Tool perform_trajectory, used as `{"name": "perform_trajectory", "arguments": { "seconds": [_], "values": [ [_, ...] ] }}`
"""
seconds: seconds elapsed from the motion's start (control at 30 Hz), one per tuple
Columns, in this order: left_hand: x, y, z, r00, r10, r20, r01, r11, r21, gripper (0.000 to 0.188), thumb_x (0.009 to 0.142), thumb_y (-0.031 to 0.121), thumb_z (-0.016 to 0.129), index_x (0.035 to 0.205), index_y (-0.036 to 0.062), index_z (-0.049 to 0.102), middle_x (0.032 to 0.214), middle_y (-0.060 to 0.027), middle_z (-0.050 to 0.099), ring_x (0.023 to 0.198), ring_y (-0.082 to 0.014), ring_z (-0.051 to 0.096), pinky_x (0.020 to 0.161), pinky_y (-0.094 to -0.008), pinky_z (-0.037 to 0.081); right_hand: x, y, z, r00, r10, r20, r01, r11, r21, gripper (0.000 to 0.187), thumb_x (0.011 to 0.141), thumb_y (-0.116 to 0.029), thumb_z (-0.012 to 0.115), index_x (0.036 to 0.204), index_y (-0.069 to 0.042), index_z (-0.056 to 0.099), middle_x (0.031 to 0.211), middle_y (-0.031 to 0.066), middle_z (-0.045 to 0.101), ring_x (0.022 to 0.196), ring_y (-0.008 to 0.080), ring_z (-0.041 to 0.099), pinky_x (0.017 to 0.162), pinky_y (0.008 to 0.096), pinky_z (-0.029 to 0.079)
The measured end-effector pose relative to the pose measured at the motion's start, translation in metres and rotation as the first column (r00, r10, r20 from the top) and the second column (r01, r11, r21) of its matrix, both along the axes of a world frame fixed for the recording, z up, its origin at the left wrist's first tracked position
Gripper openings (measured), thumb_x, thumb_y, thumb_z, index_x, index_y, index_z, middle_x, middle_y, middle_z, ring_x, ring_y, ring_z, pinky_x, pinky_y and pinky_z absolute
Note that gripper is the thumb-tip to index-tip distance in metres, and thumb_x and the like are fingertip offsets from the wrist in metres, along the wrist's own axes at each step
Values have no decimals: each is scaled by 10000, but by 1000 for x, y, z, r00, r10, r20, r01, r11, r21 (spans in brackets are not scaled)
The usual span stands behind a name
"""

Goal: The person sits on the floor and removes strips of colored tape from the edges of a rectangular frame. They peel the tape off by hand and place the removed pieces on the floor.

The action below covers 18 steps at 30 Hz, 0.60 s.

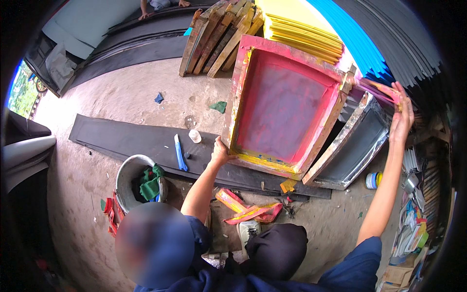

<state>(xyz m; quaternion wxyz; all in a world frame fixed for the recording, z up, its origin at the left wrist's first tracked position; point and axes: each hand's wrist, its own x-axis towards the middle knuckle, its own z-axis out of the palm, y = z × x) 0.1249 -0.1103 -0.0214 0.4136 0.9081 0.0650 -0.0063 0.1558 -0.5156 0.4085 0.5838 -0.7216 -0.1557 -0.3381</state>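
A wooden screen-printing frame (238,87) smeared with pink and yellow ink leans upright in front of me, its mesh a cloudy purple-pink. At its lower left corner, my left hand (221,153) grips the wood with the fingers behind the edge. Out to the right, my raised right hand (402,117) is closed on a pink and orange strip of tape (384,91), stretched toward the frame's upper right corner. Similar crumpled pink and yellow tape (253,210) lies on the floor by my shoe. A second, grey-meshed screen frame (357,141) leans just right of the first.
Black foam sheets (112,136) lie under the frame, carrying a blue cutter knife (180,153) and a small white bottle (194,136). A bucket (127,170) holds green cloth. Wooden frames (214,39) and yellow sheets (301,36) stand behind. Another person's hand (145,15) shows far left.
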Motion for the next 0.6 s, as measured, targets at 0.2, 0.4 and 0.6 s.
{"name": "perform_trajectory", "arguments": {
  "seconds": [0.2, 0.4, 0.6],
  "values": [
    [10, 31, -13, 997, -71, 26, 72, 994, -76, 1203, 472, 356, 855, 1312, 4, 69, 1240, -253, 313, 1170, -383, 338, 993, -407, 300, 0, 77, -112, 939, 318, -132, -267, 915, 303, 85, 867, -148, 509, 889, -98, 445, 703, 30, 480, 604, 101, 474, 598, 290, 479],
    [-11, 15, -1, 982, -3, 189, 41, 979, -199, 1101, 499, 345, 842, 1313, 27, 173, 1163, -185, 328, 1065, -318, 373, 941, -417, 328, -49, 176, -273, 652, 502, -569, -252, 850, 462, 190, 905, -279, 483, 958, -120, 393, 766, -26, 401, 627, 44, 388, 533, 188, 352],
    [-36, 16, 3, 984, 8, 177, 39, 965, -259, 1018, 546, 247, 829, 1311, 31, 193, 1167, -168, 324, 1061, -294, 382, 936, -398, 352, -102, 217, -385, 738, 209, -642, -450, 861, -236, 490, 737, -329, 694, 939, -27, 365, 875, 120, 404, 815, 231, 457, 738, 351, 398]
  ]
}}
